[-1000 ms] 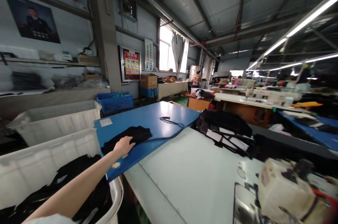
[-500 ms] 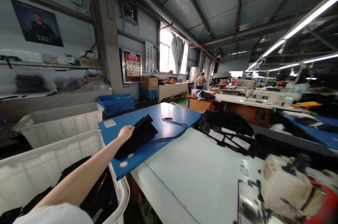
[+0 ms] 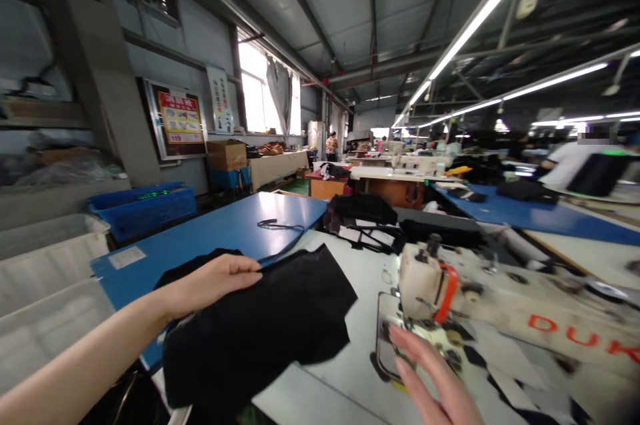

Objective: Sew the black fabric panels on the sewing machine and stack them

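A black fabric piece (image 3: 270, 325) hangs from my left hand (image 3: 225, 278), whose fingers are closed on its upper edge. The cloth spans the gap between the blue table (image 3: 215, 225) and the pale sewing table (image 3: 345, 371). My right hand (image 3: 430, 371) is at the lower right, fingers stretched out and apart, in front of the sewing machine's needle area. The white sewing machine (image 3: 500, 305) has red lettering and a red part on its head. Another dark cloth lies on the blue table behind my left hand.
Black garments with white patches (image 3: 370, 225) lie beyond the sewing table. White bins (image 3: 50, 251) and a blue crate (image 3: 145, 208) stand at the left. A person in white (image 3: 575, 158) is at the far right.
The view has turned right. My left hand has brought the black fabric from the blue table toward the sewing table. My right hand and more of the machine have come into view.
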Demonstrator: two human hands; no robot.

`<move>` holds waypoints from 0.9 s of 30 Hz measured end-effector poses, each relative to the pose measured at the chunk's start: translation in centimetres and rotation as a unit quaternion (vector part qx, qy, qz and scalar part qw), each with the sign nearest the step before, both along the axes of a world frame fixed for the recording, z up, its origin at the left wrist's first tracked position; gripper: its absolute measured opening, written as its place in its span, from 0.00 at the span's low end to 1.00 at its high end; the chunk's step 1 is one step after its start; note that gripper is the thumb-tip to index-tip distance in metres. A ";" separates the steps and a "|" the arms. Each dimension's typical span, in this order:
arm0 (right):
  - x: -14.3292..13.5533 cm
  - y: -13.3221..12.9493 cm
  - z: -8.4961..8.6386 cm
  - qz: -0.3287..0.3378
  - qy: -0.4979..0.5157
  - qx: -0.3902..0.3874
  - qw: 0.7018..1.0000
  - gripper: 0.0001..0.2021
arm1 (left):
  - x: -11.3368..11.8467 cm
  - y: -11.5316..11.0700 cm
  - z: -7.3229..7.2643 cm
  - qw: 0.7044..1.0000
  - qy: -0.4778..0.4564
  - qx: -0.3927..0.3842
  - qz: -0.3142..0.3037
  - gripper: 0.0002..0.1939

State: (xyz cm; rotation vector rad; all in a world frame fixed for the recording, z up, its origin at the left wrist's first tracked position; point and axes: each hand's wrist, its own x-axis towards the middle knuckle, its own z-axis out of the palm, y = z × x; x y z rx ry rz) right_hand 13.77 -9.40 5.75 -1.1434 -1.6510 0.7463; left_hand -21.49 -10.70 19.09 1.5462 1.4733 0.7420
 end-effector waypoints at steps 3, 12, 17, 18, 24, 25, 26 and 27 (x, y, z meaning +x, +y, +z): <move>-1.9 0.5 2.2 0.036 0.057 -0.102 0.992 0.26 | 3.8 0.2 -3.2 0.991 -0.065 -0.096 -0.062 0.18; -2.5 1.0 -0.4 0.086 0.293 -0.323 0.896 0.24 | 8.2 2.3 -10.1 0.958 -0.178 -0.197 -0.111 0.18; -2.1 1.5 -1.8 0.117 0.259 -0.351 0.892 0.19 | 11.5 2.1 -11.5 0.957 -0.225 -0.105 -0.148 0.29; -2.2 1.4 -1.8 0.136 0.264 -0.367 0.882 0.18 | 12.1 1.9 -11.8 0.963 -0.215 -0.077 -0.146 0.34; -2.3 0.2 -2.2 0.182 0.298 -0.447 0.823 0.15 | 14.5 0.3 -12.1 0.969 -0.185 -0.007 -0.161 0.27; -2.1 0.2 -2.3 0.181 0.292 -0.451 0.824 0.16 | 14.7 0.1 -12.0 0.967 -0.191 -0.003 -0.169 0.25; -2.0 0.3 -2.4 0.182 0.281 -0.453 0.826 0.16 | 14.9 0.0 -11.8 0.965 -0.194 -0.004 -0.174 0.23; -1.8 0.4 -2.5 0.183 0.261 -0.447 0.836 0.14 | 15.0 -0.1 -11.8 0.966 -0.190 -0.007 -0.173 0.21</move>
